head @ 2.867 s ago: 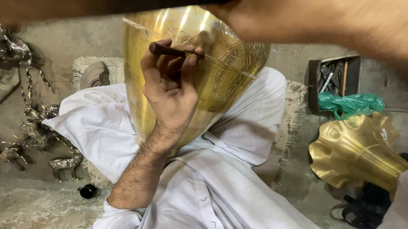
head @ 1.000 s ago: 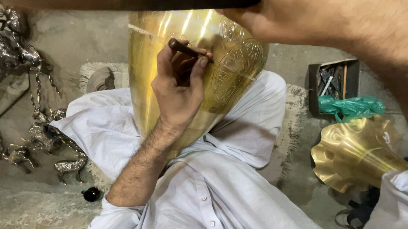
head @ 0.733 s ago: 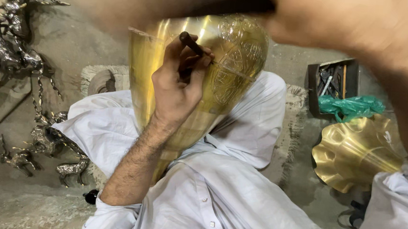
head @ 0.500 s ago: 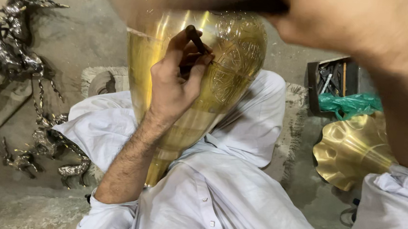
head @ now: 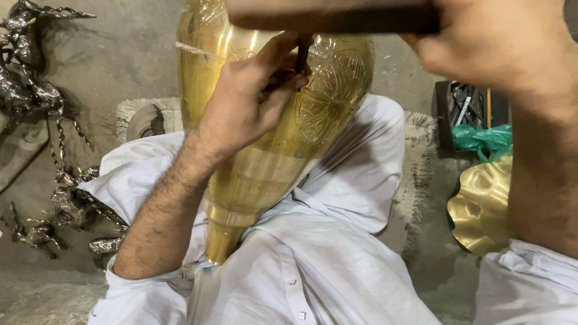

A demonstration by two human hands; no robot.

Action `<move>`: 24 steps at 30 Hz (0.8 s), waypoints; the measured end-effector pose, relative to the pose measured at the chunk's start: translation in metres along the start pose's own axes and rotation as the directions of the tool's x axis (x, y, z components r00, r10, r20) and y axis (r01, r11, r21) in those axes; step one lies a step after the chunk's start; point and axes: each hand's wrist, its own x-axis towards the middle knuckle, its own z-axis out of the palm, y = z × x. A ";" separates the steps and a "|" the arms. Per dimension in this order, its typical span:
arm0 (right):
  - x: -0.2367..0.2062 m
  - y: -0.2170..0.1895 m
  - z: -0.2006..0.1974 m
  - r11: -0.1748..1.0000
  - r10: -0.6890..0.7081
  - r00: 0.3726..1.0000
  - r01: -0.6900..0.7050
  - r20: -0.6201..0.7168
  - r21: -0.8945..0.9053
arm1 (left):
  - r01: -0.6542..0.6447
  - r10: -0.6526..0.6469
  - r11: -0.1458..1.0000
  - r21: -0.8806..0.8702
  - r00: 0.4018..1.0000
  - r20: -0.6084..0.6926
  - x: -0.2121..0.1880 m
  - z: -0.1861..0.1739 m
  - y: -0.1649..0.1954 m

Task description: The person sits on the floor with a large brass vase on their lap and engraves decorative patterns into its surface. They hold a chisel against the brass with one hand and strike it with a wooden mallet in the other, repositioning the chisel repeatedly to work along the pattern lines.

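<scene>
A large shiny brass vase (head: 263, 147) with engraved patterns rests upside down on my lap, its narrow neck pointing toward me. My left hand (head: 249, 101) presses against the vase body and pinches a short dark chisel (head: 302, 53) set on the engraved metal. My right hand (head: 498, 41) is raised close to the camera, closed on a dark wooden hammer handle (head: 328, 11) that stretches left above the chisel. The hammer's head is out of view.
Dark metal deer figurines (head: 21, 72) lie on the concrete floor at left, more (head: 65, 214) near my knee. A fluted brass piece (head: 481, 208) sits at right, behind it a box of tools (head: 468, 108) and a green bag (head: 487, 137). A woven mat (head: 412, 172) lies underneath.
My left hand has shifted up and right on the vase, turning the chisel more upright. The right hand with the hammer handle has dropped lower over it; the view has tilted.
</scene>
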 end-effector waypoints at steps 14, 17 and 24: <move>-0.044 0.011 0.031 0.984 -0.020 0.944 0.077 -0.329 0.162 | -0.137 0.120 0.988 0.071 0.970 0.211 0.032 -0.014 0.010; -0.049 0.011 0.036 0.890 0.121 0.953 0.020 -0.278 0.456 | -0.084 0.070 0.995 0.049 0.967 0.247 0.034 -0.014 0.010; -0.073 0.013 0.054 0.874 0.222 0.938 -0.070 -0.267 0.481 | -0.110 0.082 0.991 0.070 0.944 0.320 0.042 -0.013 0.014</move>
